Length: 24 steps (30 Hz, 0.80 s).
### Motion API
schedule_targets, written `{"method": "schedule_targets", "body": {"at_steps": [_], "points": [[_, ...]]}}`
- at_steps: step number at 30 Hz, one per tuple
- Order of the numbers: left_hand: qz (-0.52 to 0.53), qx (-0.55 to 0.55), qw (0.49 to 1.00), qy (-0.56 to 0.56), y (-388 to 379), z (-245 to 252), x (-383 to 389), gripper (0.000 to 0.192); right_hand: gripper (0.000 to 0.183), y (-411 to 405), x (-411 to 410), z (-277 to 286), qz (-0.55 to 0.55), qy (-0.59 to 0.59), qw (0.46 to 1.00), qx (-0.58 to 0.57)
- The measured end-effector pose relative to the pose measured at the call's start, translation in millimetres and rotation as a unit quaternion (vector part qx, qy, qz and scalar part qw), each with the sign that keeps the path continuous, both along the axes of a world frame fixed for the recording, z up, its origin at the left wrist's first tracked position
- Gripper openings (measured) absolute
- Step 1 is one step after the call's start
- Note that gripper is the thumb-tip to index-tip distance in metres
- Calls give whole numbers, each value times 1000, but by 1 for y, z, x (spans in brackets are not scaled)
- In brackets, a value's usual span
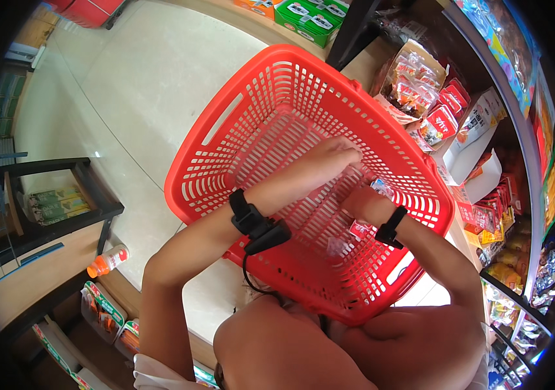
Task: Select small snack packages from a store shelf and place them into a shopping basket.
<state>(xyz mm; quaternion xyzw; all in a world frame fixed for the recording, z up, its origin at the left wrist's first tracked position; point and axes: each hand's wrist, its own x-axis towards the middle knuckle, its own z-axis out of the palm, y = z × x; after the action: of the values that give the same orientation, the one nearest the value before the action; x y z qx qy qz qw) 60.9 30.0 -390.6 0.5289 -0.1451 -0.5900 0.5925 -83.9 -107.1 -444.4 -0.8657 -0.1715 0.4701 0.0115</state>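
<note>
A red plastic shopping basket (pixel 380 130) with slotted walls stands on the floor in front of my bent knees. My left hand (pixel 340 150) reaches down inside it near the far right wall, fingers curled and partly hidden. Just below, my right hand (pixel 368 204) is low in the basket, its fingertips out of sight. Beside the right hand lie a small red packet (pixel 361 229) and a blue-and-white packet (pixel 383 187). A clear plastic wrapper (pixel 338 246) rests closer to me in the basket. Whether either hand grips anything is not visible.
Shelving on the right holds an open carton of wrapped snacks (pixel 411 85), red snack packets (pixel 441 124) and hanging bags. Green snack boxes (pixel 311 19) sit on a low shelf ahead. On the left, an orange-capped bottle (pixel 108 261) is beside a wooden display unit (pixel 43 258).
</note>
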Motion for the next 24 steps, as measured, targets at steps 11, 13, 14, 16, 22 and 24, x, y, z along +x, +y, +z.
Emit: {"method": "schedule_targets", "body": {"at_steps": [11, 13, 14, 16, 22, 24], "points": [[-25, 45, 999, 2, -3, 5, 0, 23, 20, -21, -1, -21, -69, -19, 997, 34], [27, 56, 997, -51, -2, -13, -1, 22, 27, -25, 21, -23, -135, -17, 984, 117], [28, 57, 997, -53, 0, -22, 3, 22, 31, -26, 28, -22, -188, -56, 964, 180], [91, 38, 995, 25, -1, -34, 10, 26, 32, -31, 39, -26, -270, -148, 889, 339], [308, 264, 911, 79, 1, -62, 12, 31, 38, -22, 46, -16, -469, -175, 830, 247], [318, 336, 870, 169, 3, -73, 11, 36, 44, -13, 43, -14, -404, -254, 851, 219]]}}
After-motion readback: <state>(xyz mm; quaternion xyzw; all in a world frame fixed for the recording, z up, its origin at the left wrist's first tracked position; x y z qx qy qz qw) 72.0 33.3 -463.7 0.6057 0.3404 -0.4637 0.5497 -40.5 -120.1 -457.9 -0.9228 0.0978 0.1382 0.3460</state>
